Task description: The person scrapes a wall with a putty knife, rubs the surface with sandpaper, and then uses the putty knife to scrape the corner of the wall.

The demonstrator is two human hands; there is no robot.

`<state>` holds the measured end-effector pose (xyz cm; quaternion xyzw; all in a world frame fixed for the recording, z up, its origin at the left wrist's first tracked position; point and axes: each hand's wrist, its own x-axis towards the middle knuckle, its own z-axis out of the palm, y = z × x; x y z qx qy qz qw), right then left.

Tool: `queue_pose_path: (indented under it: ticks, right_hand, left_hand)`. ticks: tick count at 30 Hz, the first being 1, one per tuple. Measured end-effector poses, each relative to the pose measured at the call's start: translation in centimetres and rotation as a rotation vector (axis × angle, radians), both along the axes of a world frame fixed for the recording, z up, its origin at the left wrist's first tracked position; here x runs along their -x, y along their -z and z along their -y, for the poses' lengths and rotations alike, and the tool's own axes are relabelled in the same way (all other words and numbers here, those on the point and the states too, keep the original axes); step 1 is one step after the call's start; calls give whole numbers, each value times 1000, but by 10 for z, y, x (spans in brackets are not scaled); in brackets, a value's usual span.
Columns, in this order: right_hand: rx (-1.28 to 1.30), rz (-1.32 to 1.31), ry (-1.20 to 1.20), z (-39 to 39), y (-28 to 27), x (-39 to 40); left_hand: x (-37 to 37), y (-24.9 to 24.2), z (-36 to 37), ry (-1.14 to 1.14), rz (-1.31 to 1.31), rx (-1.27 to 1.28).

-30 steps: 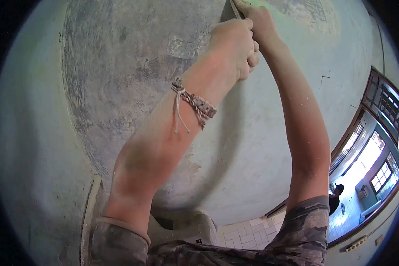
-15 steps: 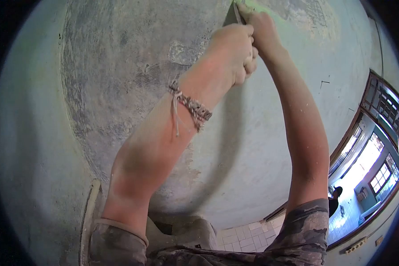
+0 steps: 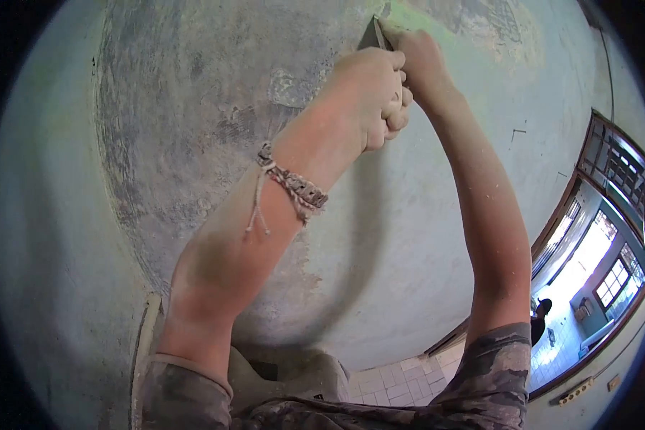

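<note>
My left hand (image 3: 376, 93) is closed in a fist around the grip of a scraper, just below its blade. The flat grey blade of the scraper (image 3: 374, 34) points up at the wall (image 3: 193, 107). Beside the blade, my right hand (image 3: 419, 61) is closed too, its fingers pressed against the blade's right side. Most of the scraper's handle is hidden inside my left fist. Grey, rough patches with worn paint cover the wall around the blade, and a pale green area lies behind my right hand. A braided bracelet (image 3: 294, 188) hangs on my left wrist.
To the right, a wooden-framed opening (image 3: 562, 222) shows another room with a person (image 3: 540, 322) in dark clothing. A power strip (image 3: 577, 393) is low on the right. Floor tiles (image 3: 394, 380) show below, and a pale vertical strip (image 3: 145, 344) stands at lower left.
Both hands and the scraper have moved slightly down the wall together. The grip on the scraper looks the same.
</note>
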<state>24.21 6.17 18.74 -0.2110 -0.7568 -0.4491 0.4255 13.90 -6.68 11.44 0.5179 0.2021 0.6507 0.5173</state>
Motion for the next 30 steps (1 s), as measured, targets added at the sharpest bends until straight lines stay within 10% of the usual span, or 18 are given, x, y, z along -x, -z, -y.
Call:
queue_pose_path:
  ticks: [30]
  right_hand:
    - [112,60,73,6,27,2]
  left_hand:
    - [-16,25,5,-2,162,25]
